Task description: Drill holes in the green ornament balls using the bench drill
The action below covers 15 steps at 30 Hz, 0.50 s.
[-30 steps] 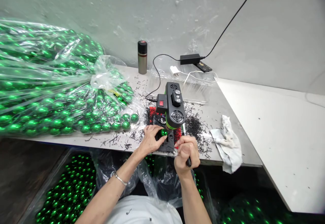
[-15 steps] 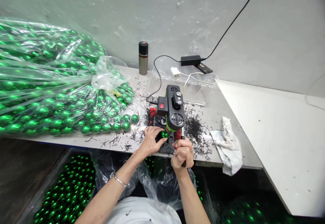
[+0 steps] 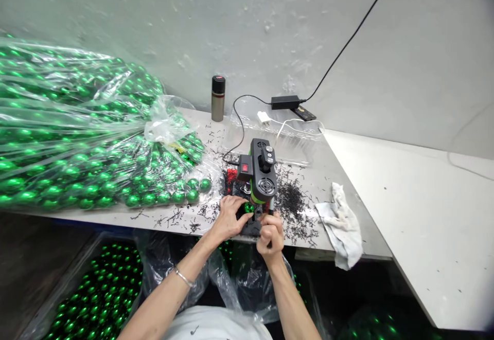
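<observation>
Green glossy ball [image 3: 249, 207]: pinches it with left hand [image 3: 229, 217] near black machine [image 3: 263, 173]; clamps right hand [image 3: 270, 234] in closed fist around black lever handle [image 3: 271, 212].

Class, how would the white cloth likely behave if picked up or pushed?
The white cloth is probably floppy, since it lies in crumpled folds. It looks thin, so likely light. Pushed outward, it might slide off the table, as part hangs over the edge.

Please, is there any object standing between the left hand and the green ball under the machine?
Nothing visible stands between them: the fingers of the left hand are already at the green ball. The black machine is above and beside it.
</observation>
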{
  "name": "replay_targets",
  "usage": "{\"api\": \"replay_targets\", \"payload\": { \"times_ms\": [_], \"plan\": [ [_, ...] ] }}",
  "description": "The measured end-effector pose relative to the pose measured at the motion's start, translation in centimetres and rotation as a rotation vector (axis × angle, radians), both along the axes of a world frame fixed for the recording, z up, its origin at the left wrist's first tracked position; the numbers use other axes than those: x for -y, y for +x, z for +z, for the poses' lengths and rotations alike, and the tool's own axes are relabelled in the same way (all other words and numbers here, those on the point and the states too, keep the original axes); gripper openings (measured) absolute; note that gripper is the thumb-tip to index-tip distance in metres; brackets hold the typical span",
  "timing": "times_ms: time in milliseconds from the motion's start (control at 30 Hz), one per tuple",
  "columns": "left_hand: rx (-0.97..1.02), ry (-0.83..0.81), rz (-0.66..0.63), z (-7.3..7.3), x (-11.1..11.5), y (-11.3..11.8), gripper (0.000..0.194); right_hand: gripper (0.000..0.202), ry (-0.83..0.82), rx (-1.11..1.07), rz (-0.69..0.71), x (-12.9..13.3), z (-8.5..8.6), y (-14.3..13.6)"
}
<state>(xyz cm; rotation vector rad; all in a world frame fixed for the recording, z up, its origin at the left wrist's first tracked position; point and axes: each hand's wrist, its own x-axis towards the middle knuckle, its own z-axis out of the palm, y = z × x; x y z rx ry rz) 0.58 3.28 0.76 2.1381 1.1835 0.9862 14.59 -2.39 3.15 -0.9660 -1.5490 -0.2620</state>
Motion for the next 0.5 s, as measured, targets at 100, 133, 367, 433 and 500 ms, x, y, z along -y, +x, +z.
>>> {"api": "replay_targets", "payload": {
  "times_ms": [100, 133, 367, 433, 500],
  "plan": [
    [0.004, 0.003, -0.005, 0.0, -0.2, 0.1, 0.026, 0.032, 0.006, -0.035, 0.005, 0.2, 1.2, 0.0],
    [0.008, 0.004, -0.005, 0.1, -0.4, 0.2, 0.026, 0.033, 0.003, -0.076, 0.007, 0.2, 2.0, -0.1],
    [0.042, 0.061, -0.062, 0.6, 2.6, -1.6, 0.029, 0.032, -0.205, -0.307, 0.007, 0.7, 9.1, -0.9],
    [-0.007, 0.084, -0.173, 0.4, 5.2, -2.7, 0.035, 0.033, -0.167, -0.303, 0.012, 0.7, 9.3, -1.0],
    [-0.062, 0.129, -0.249, 0.0, 7.1, -3.6, 0.047, 0.034, -0.116, -0.293, 0.005, 0.7, 8.6, -1.1]
  ]
}}
